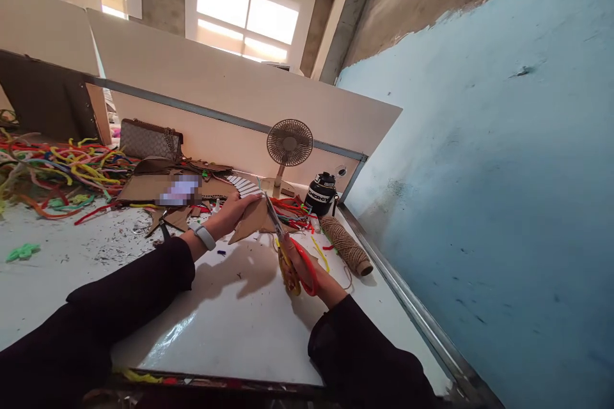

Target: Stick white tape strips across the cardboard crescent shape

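My left hand (233,212), with a pale band at the wrist, grips a piece of brown cardboard (252,222) above the white table. A fan of white strips (244,186) shows just beyond those fingers; whether it joins the cardboard I cannot tell. In my right hand (302,266) is a pair of scissors (311,268) with red and yellow handles. Their blades point up and away, against the right edge of the cardboard. How far the blades are parted is hard to make out.
A twine roll (346,245) and a black bottle (322,193) stand at the right, near a small fan (290,143). Cardboard scraps (139,188), a patterned bag (149,139) and colourful pipe cleaners (62,169) crowd the left back. A blue wall (503,172) bounds the right.
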A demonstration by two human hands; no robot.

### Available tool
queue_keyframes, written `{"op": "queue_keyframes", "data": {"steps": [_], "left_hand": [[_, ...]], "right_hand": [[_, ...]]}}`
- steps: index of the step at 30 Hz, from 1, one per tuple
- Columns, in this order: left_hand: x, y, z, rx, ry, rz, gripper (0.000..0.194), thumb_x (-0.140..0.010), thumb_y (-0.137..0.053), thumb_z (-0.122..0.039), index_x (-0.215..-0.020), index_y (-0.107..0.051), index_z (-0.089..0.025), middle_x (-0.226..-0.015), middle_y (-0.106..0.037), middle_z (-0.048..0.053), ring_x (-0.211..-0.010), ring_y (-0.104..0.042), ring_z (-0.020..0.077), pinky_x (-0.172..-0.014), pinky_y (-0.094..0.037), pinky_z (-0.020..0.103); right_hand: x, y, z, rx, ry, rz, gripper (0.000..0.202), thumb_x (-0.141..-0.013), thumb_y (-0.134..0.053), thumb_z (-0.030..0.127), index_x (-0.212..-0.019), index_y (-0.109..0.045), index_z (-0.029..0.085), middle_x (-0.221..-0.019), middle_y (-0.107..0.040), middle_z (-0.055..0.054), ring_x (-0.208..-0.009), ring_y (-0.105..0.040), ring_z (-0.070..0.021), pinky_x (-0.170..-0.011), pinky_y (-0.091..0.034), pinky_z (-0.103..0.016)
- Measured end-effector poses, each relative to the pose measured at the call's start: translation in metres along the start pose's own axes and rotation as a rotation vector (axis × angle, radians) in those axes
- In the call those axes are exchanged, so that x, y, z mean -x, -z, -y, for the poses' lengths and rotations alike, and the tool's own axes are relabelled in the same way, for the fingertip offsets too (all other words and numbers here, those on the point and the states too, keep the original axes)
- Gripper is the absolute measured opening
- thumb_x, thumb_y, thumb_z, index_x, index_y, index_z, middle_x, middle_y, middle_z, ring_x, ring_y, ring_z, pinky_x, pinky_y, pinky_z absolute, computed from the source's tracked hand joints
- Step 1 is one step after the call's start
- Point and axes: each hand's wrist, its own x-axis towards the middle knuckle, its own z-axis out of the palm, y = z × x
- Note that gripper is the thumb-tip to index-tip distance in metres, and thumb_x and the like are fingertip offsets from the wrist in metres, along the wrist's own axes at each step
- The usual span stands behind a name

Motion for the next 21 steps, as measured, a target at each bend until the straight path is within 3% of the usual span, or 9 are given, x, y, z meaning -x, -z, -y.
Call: {"op": "queue_keyframes", "data": {"steps": [7, 16, 21], "left_hand": [[-0.002, -0.002, 0.003, 0.033, -0.059, 0.02, 0.038, -0.059, -0.079, -0.043, -0.081, -0.064, -0.017, -0.068, -0.069, 0.002, -0.061, -0.063, 0.0185, -0.054, -0.048, 0.026], [0.001, -0.004, 0.003, 0.051, -0.08, -0.028, 0.045, -0.054, -0.082, -0.042, -0.087, -0.064, -0.017, -0.087, -0.073, 0.006, -0.085, -0.066, 0.0247, -0.066, -0.049, 0.029], [0.001, -0.002, 0.003, 0.053, -0.061, -0.015, 0.043, -0.055, -0.082, -0.042, -0.086, -0.064, -0.017, -0.085, -0.073, 0.004, -0.083, -0.065, 0.0235, -0.066, -0.048, 0.028]], "right_hand": [[-0.004, -0.004, -0.008, 0.141, 0.021, -0.034, 0.068, -0.073, -0.026, 0.089, -0.065, -0.035, 0.023, -0.042, -0.036, 0.007, -0.031, -0.037, -0.0083, -0.033, -0.036, -0.023], [-0.001, -0.009, -0.003, 0.205, -0.012, -0.087, 0.069, -0.073, -0.025, 0.09, -0.061, -0.035, 0.023, -0.039, -0.036, 0.007, -0.029, -0.037, -0.0078, -0.03, -0.034, -0.02], [0.001, -0.01, 0.0, 0.204, -0.029, -0.068, 0.069, -0.074, -0.021, 0.089, -0.056, -0.032, 0.023, -0.033, -0.032, 0.007, -0.025, -0.036, -0.0084, -0.027, -0.032, -0.02]]}}
